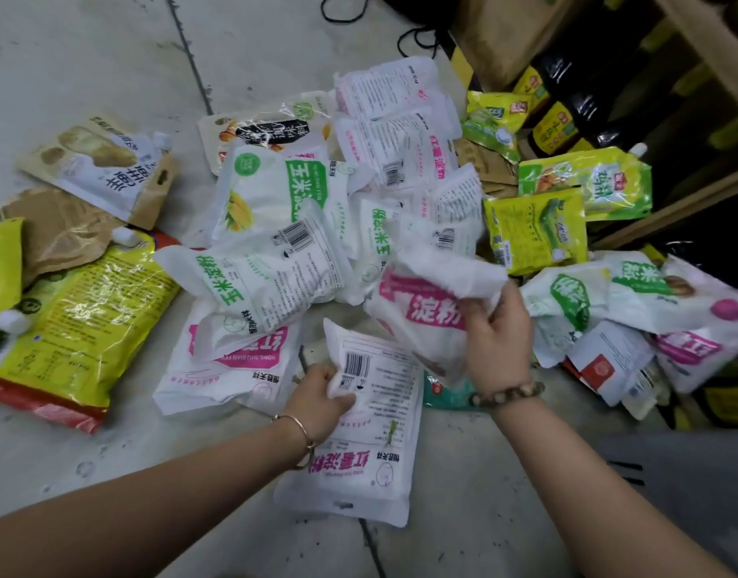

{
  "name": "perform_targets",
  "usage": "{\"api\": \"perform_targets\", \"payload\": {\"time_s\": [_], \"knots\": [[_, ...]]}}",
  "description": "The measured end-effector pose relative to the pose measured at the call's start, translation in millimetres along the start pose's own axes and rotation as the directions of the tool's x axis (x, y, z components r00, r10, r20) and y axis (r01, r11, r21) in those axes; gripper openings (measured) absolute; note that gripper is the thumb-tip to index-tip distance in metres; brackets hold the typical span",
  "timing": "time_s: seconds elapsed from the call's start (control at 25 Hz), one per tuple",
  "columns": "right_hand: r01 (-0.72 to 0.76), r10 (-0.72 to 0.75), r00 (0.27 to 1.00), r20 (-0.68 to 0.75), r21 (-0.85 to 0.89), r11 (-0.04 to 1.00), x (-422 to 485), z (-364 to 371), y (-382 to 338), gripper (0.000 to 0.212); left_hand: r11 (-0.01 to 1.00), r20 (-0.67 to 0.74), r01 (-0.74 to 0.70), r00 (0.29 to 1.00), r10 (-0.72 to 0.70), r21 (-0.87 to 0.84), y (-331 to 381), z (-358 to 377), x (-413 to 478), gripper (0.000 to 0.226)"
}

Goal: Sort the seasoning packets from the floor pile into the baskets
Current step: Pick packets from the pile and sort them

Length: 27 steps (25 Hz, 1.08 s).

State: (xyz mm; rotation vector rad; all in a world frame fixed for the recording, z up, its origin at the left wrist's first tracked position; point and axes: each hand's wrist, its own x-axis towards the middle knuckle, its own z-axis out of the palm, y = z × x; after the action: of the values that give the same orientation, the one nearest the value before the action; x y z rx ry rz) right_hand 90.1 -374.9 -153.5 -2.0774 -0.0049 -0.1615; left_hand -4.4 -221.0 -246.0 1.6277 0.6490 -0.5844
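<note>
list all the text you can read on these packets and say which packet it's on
"红薯淀粉": white packet gripped by the left hand
"淀粉": pink-label packet held by the right hand
"玉米淀粉": green-label packet in the pile
"HONG SHU DIAN FEN": floor packet left of the hands
Fine print, barcodes: too small to read

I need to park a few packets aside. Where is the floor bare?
Bare floor lies far left, beyond the beige spout pouch, and again near left, between the yellow bag and the left forearm. A smaller patch lies near, between the forearms. The middle pile and the right side by the shelf are crowded.
</note>
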Motion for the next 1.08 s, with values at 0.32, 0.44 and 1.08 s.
{"api": "perform_targets", "payload": {"time_s": [0.32,0.44,1.08], "knots": [[-0.167,0.181,0.963,-0.197,0.089,0.982,25,-63,-15,0.017,0.948,-0.120,-0.128,0.988,0.097,-0.290,36,-38,-34,0.015],[-0.114,0.154,0.944,-0.292,0.149,0.982,20,-85,-28,0.030,0.908,-0.200,-0.260,0.959,0.202,-0.327,69,-42,-41,0.015],[-0.013,-0.059,0.831,-0.553,-0.125,0.992,14,-291,-143,0.013,0.388,-0.177,-0.872,0.450,0.875,-0.297,271,53,-129,0.036]]}}
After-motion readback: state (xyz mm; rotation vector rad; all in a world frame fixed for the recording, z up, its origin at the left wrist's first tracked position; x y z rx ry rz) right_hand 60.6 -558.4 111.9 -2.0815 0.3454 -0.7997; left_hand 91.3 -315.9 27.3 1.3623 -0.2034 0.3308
